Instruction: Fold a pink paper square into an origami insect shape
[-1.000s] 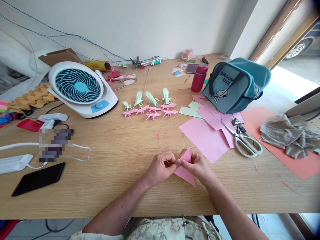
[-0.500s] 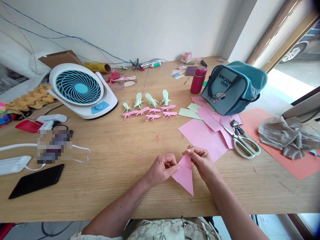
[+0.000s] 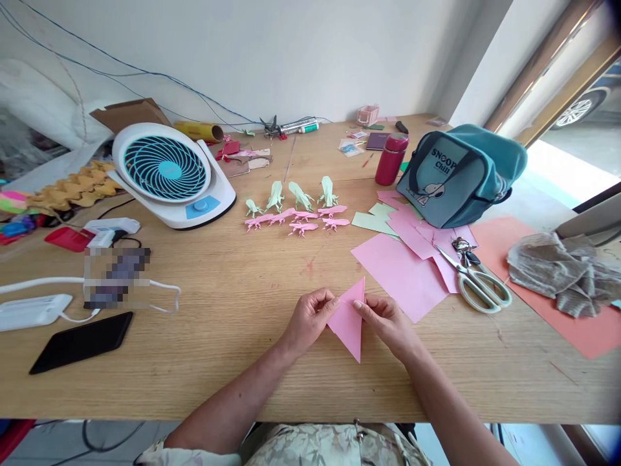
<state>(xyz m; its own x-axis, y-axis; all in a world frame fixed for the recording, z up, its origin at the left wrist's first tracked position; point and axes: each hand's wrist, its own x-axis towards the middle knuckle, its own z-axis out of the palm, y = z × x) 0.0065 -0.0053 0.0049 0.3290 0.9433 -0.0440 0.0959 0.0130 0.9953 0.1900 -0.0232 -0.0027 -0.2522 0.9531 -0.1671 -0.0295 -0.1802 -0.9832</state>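
A pink sheet of paper (image 3: 350, 327), folded into a triangle, is held just above the front of the table. My left hand (image 3: 312, 315) pinches its left corner between thumb and fingers. On the right side, my right hand (image 3: 387, 320) grips the edge, with the thumb lying on the front face and the fingers behind. One point of the triangle faces up and another faces down towards me. Beyond my hands stand folded paper insects: several pink ones (image 3: 303, 228) in front and several pale green ones (image 3: 299, 195) behind.
Loose pink sheets (image 3: 395, 272) and white-handled scissors (image 3: 484, 290) lie to the right, near a teal bag (image 3: 449, 175) and a red flask (image 3: 392, 160). At left are a white fan (image 3: 169, 171) and a black phone (image 3: 81, 343). A grey cloth (image 3: 565, 268) rests on orange paper (image 3: 563, 327).
My right hand has moved down from the triangle's top point to its right edge, leaving the tip uncovered. The left hand still pinches the left corner. The view has shifted slightly.
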